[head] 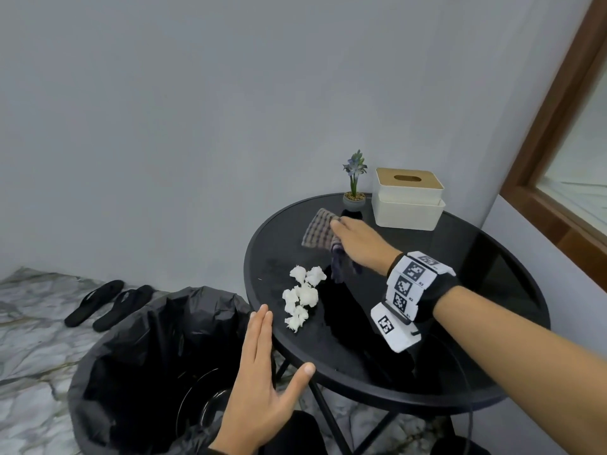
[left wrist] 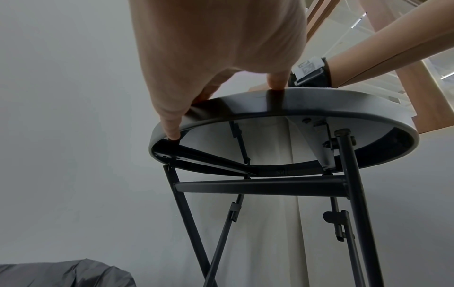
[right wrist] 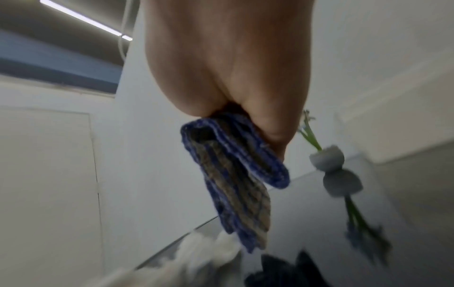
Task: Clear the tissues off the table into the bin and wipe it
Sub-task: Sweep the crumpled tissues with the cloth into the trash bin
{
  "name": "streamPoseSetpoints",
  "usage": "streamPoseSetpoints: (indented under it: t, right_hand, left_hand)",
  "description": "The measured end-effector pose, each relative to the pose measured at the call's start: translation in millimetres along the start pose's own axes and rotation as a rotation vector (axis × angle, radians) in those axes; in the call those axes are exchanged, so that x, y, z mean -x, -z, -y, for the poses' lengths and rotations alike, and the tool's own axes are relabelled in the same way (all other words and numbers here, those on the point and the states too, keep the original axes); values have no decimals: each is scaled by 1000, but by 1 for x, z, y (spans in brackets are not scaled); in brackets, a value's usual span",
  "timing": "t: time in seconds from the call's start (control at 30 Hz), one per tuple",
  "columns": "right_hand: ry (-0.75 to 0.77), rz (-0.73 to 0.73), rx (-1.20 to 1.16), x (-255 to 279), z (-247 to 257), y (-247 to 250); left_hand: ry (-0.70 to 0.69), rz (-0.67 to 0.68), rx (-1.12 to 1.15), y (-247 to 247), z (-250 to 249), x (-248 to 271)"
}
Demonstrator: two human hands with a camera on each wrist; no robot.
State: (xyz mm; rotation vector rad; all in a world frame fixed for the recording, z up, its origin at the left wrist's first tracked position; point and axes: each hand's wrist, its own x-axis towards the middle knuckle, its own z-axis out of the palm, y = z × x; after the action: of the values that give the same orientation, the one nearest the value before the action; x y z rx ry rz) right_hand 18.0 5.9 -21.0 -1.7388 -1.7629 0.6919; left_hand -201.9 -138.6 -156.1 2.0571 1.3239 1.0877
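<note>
Step in hand: judged as sweeping the tissues off the surface into the bin, with the cloth as pusher.
Tissues point(head: 302, 295): crumpled white clump near the left edge of the round black surface point(head: 427, 366), strung in a loose line running from far to near.
Bin point(head: 131, 349): lined with a black bag, on the floor just left of and below that edge.
Right grip point(head: 356, 244): fingers curled round a bunched checked cloth point(head: 320, 228); part of the cloth lies flat on the surface, part hangs from the fist, as the right wrist view shows point(right wrist: 236, 174).
Left grip point(head: 262, 366): wide and flat, fingers straight, holding nothing; in the left wrist view the fingertips point(left wrist: 276, 82) touch the rim of the surface point(left wrist: 282, 104) beside the bin.
Key relation: tissues lie between the two hands, left of and nearer than the cloth hand, right of and just beyond the flat hand; bin straight past the flat hand. Left hand nearer the clump; right hand holding the tool.
Next move, as a judgement: a leftward drag of the cloth across the clump's long axis, toward the edge over the bin, flat hand as guide or catcher.
Risk: light wads scattering past the bin mouth onto the floor.
Also on the surface: potted flower point(head: 354, 192) and tissue box point(head: 408, 200), at the far side, well apart from the clump.
</note>
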Motion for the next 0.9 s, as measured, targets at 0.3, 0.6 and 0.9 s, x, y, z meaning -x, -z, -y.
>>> streamPoseSetpoints:
  t: [0.3,0.6,0.9]
  right_hand:
    - [-67,136,400,-28,-24,-6]
    - [78,375,491,-22,3,-50]
    - [226,496,264,-4,27,-68]
  left_hand:
    - [-22,-18,17,-3,9,-3]
    - [-23,-41,0,-12,16,-7]
    - [14,-25,22,-9,10,-5]
